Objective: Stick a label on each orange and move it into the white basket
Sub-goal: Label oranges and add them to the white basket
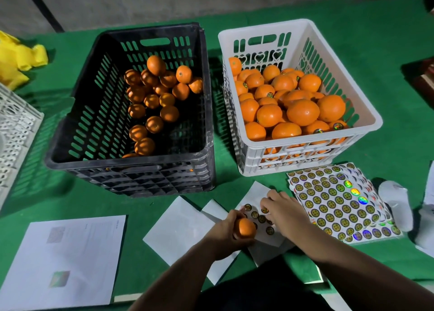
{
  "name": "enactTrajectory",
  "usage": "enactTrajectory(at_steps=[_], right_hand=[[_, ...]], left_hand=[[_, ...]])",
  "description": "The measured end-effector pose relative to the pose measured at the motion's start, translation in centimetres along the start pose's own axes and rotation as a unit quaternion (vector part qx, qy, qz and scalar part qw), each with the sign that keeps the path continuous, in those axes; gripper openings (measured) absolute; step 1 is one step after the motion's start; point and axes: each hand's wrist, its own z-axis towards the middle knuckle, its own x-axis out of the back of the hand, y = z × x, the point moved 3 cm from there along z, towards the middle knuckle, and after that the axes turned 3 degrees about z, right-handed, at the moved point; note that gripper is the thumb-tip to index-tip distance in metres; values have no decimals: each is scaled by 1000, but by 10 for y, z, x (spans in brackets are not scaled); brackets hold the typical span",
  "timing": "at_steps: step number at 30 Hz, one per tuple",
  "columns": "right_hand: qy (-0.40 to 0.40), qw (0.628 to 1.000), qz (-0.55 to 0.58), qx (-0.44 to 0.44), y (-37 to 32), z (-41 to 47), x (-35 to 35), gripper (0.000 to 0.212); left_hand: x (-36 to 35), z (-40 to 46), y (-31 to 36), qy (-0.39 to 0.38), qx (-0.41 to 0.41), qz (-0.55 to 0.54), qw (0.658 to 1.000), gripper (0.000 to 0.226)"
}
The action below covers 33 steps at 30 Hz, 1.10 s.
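My left hand [226, 227] grips one orange [245, 227] low over the nearly spent sheet [260, 213] on the surface [387, 80]. My right hand [283, 210] rests fingertips on that sheet, apparently picking at a label [265, 210]; whether one is pinched I cannot tell. The white basket [303, 143] is heaped close to its rim.

Risks, as I judge them:
- The loose sheet may lift with the label, since nothing pins it down.
- A label may fold onto itself during peeling.
- An orange dropped on the heap could roll over the rim.
- The black crate [131, 169] holds unlabelled fruit; mixing is possible.
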Motion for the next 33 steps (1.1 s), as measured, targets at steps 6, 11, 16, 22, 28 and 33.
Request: enactTrajectory(at_steps=[6,11,16,22,28,33], right_hand=[[-24,999,-4,31,0,10,7,28],[0,997,-20,72,7,0,5,44],[52,994,-36,85,9,-16,6,34],[59,990,-69,105,11,-14,5,40],[36,991,-80,97,5,-12,12,41],[2,989,-109,103,2,-3,6,42]], left_hand=[[0,1,-2,-6,4,-3,1000,64],[-1,2,-2,-6,4,-7,1000,64],[-1,2,-2,-5,2,-8,1000,64],[0,1,-1,-2,3,-12,1000,64],[0,1,0,2,8,-7,1000,65],[0,0,3,1,8,3,1000,66]])
